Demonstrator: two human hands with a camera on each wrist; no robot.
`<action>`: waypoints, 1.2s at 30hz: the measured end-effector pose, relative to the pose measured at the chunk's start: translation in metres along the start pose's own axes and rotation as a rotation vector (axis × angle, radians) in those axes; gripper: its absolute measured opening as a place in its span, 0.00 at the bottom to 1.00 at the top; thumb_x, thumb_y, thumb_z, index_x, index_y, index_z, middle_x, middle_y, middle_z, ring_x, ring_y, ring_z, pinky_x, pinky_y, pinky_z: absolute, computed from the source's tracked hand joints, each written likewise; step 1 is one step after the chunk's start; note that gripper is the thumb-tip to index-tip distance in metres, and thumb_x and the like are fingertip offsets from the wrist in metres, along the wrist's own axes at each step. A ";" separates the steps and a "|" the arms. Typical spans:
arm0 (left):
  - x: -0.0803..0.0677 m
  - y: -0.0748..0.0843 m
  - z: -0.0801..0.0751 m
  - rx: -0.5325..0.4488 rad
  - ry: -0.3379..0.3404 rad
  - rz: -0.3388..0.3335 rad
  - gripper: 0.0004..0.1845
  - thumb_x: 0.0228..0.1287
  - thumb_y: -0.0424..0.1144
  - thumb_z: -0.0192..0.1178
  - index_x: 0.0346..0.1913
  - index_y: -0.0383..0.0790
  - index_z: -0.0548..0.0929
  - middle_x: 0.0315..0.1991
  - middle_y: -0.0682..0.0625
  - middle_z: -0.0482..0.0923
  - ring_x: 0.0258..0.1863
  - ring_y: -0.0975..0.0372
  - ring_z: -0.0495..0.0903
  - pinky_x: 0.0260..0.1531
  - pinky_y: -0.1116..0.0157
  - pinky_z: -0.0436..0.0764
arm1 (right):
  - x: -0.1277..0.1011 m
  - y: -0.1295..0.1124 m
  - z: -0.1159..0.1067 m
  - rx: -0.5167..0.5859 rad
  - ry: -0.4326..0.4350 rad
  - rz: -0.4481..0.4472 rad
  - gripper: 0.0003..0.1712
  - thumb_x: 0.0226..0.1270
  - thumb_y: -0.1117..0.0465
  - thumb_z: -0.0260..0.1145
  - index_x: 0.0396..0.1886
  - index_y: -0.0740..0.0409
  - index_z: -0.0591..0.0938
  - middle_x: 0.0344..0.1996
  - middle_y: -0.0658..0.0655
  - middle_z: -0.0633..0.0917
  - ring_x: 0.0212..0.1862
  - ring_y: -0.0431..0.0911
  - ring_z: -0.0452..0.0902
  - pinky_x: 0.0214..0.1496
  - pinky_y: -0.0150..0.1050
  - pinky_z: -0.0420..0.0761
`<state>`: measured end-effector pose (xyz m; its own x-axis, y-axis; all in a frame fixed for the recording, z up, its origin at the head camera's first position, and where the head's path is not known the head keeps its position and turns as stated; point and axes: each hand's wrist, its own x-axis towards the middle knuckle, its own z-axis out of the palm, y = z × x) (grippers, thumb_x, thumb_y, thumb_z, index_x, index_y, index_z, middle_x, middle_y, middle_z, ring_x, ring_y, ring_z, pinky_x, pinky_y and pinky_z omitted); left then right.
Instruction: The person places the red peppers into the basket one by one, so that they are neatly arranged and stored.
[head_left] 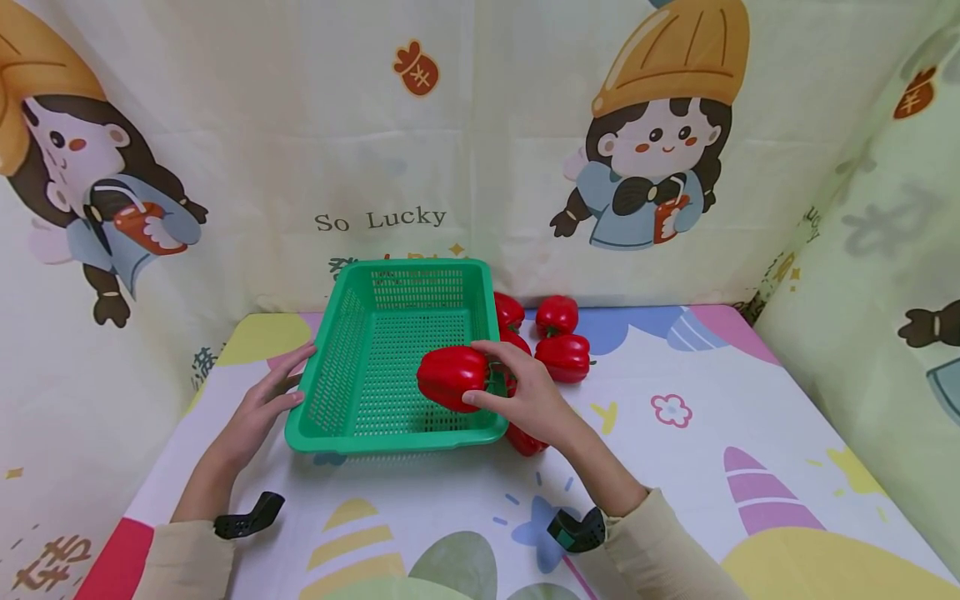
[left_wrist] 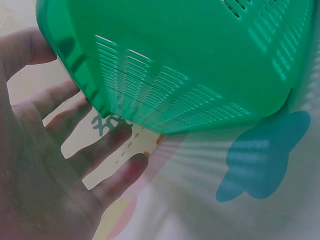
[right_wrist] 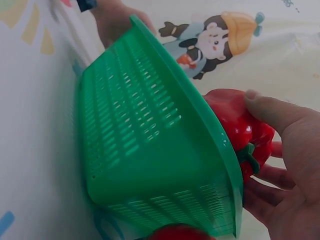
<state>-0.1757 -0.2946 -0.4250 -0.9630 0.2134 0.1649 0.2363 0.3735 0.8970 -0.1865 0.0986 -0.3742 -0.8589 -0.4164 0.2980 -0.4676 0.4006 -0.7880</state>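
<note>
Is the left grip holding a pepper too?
No, in the left wrist view the left grip has its fingers spread and its palm bare at the side of the green basket.

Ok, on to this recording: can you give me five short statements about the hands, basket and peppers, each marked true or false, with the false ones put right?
1. The right hand holds a red pepper. True.
2. The left hand is inside the green basket. False: it is outside, at the basket's left rim.
3. Several loose peppers lie to the right of the basket. True.
4. The basket is full of peppers. False: no pepper shows lying on its floor; the held one is above it.
5. The held pepper has a green stem. True.
</note>
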 end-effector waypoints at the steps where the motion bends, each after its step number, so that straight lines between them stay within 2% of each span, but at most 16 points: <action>1: 0.000 0.000 0.000 0.000 0.000 0.000 0.29 0.75 0.41 0.44 0.76 0.52 0.55 0.77 0.60 0.49 0.60 0.78 0.59 0.57 0.27 0.55 | 0.000 0.000 0.000 -0.001 -0.002 0.003 0.40 0.54 0.52 0.75 0.67 0.41 0.70 0.61 0.48 0.76 0.61 0.47 0.71 0.48 0.47 0.83; 9: 0.000 -0.001 0.000 0.000 0.004 -0.001 0.29 0.75 0.41 0.44 0.76 0.52 0.55 0.77 0.61 0.50 0.59 0.78 0.59 0.56 0.27 0.54 | 0.000 0.002 0.001 -0.065 -0.016 0.021 0.41 0.53 0.51 0.75 0.67 0.46 0.70 0.61 0.48 0.76 0.62 0.46 0.70 0.48 0.44 0.84; 18: 0.000 0.000 0.001 0.003 0.004 -0.015 0.29 0.75 0.42 0.44 0.76 0.53 0.55 0.77 0.61 0.50 0.60 0.75 0.59 0.57 0.27 0.54 | 0.000 0.001 0.002 -0.111 -0.078 0.044 0.41 0.52 0.50 0.76 0.67 0.43 0.70 0.64 0.48 0.74 0.65 0.47 0.69 0.49 0.45 0.84; 23: 0.000 0.000 0.001 0.003 0.005 -0.021 0.29 0.75 0.43 0.45 0.76 0.53 0.56 0.77 0.61 0.50 0.63 0.70 0.59 0.58 0.27 0.54 | -0.002 0.000 0.006 -0.136 -0.094 0.048 0.41 0.52 0.48 0.76 0.66 0.40 0.71 0.64 0.47 0.74 0.65 0.46 0.68 0.50 0.47 0.83; 27: 0.000 0.000 0.001 0.005 0.006 -0.021 0.29 0.75 0.43 0.45 0.76 0.53 0.56 0.77 0.61 0.50 0.63 0.70 0.59 0.58 0.27 0.54 | -0.003 -0.001 0.010 -0.169 -0.096 0.041 0.40 0.51 0.47 0.76 0.65 0.39 0.71 0.63 0.47 0.74 0.66 0.45 0.67 0.50 0.48 0.83; 36: -0.001 0.000 0.001 0.005 0.006 -0.033 0.29 0.74 0.43 0.45 0.76 0.54 0.55 0.78 0.60 0.49 0.64 0.66 0.59 0.57 0.27 0.54 | -0.002 -0.001 0.015 -0.308 -0.121 0.005 0.40 0.51 0.45 0.76 0.65 0.43 0.73 0.59 0.45 0.77 0.63 0.42 0.67 0.51 0.40 0.82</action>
<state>-0.1745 -0.2936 -0.4255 -0.9711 0.1951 0.1378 0.2051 0.3851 0.8998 -0.1806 0.0864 -0.3821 -0.8389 -0.5006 0.2139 -0.5205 0.6228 -0.5841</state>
